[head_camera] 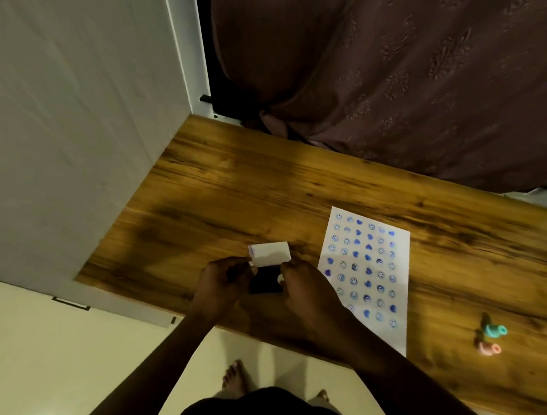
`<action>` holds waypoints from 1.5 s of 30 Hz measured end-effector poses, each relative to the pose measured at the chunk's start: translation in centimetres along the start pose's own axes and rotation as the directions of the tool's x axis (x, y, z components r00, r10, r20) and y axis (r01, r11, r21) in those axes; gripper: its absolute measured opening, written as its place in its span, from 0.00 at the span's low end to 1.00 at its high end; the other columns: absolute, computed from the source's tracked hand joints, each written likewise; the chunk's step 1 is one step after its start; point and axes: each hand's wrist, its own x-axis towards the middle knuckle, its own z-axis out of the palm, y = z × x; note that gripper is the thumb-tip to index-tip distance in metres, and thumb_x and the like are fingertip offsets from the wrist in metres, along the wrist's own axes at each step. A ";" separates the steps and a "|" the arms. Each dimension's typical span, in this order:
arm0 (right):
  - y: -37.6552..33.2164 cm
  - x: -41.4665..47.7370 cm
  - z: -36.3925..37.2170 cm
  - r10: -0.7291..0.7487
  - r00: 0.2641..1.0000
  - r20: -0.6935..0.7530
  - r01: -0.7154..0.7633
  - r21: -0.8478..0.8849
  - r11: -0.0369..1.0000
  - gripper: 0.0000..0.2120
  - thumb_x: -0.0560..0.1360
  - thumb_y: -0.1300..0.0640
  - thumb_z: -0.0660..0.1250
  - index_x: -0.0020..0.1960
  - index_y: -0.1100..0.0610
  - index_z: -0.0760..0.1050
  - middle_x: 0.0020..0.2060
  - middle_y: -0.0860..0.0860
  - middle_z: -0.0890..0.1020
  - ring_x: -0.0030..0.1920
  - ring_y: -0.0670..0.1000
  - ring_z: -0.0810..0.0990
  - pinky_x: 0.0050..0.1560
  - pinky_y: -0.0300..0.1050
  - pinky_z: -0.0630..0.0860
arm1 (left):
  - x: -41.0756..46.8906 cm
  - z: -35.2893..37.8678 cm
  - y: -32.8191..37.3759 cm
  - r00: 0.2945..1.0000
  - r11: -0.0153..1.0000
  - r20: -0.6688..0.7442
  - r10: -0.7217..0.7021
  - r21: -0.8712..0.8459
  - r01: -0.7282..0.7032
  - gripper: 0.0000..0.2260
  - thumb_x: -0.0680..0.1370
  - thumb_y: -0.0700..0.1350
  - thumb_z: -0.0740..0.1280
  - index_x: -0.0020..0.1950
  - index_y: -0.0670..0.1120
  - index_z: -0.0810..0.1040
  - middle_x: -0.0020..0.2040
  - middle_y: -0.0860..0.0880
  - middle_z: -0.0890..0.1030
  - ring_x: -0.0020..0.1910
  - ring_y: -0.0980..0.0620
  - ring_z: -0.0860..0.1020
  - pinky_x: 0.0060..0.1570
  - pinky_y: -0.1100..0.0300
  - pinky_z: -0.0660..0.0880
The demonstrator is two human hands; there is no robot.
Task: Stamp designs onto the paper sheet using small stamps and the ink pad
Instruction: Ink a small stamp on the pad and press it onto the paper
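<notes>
Holding: both hands on ink pad [266, 280], white lid [271, 253] hinged up beyond fingertips.
Left hand [223, 282]: fingers pinch case edge.
Right hand [306, 290]: fingers clamp opposite edge.
Handling: light, rigid; grip sides, avoid inked face.

head camera looks steeply down, fairly near, at the table [235, 187].

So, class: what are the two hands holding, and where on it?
The ink pad: left hand and right hand grip its opposite sides, its white lid open.
</notes>
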 end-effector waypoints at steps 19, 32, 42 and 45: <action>0.1 0.4 -1.5 0.022 1.000 0.007 -0.022 0.006 1.000 0.15 0.79 0.58 0.69 0.65 0.58 0.77 0.64 0.57 0.80 0.64 0.58 0.79 0.64 0.51 0.77 | -0.1 1.6 1.5 1.000 0.999 -0.017 -0.021 -0.040 0.020 0.10 0.76 0.42 0.75 0.57 0.49 0.85 0.50 0.58 0.86 0.49 0.66 0.85 0.44 0.72 0.80; 8.5 -9.2 -5.9 0.320 0.927 -0.195 -0.217 0.418 0.882 0.08 0.73 0.48 0.75 0.50 0.50 0.85 0.39 0.38 0.83 0.40 0.36 0.81 0.41 0.25 0.69 | -1.6 6.6 2.5 0.994 0.995 0.094 0.054 0.082 -0.061 0.26 0.74 0.45 0.78 0.47 0.79 0.76 0.44 0.73 0.83 0.49 0.72 0.81 0.54 0.66 0.75; 10.7 -14.5 -1.6 0.444 0.887 -0.130 -0.419 0.179 0.890 0.07 0.78 0.51 0.67 0.52 0.52 0.80 0.49 0.49 0.85 0.49 0.51 0.83 0.49 0.45 0.80 | -3.1 11.5 1.4 0.954 0.992 0.273 -0.120 0.081 0.101 0.12 0.73 0.51 0.77 0.46 0.69 0.82 0.51 0.57 0.87 0.50 0.57 0.86 0.52 0.48 0.85; 10.4 -14.4 -1.0 0.427 0.897 -0.116 -0.411 0.135 0.901 0.08 0.79 0.50 0.65 0.57 0.51 0.77 0.53 0.49 0.83 0.53 0.50 0.82 0.50 0.41 0.75 | -3.1 12.4 0.9 0.946 0.991 0.306 -0.111 0.100 0.084 0.09 0.74 0.50 0.77 0.51 0.63 0.84 0.51 0.64 0.83 0.52 0.61 0.84 0.51 0.55 0.85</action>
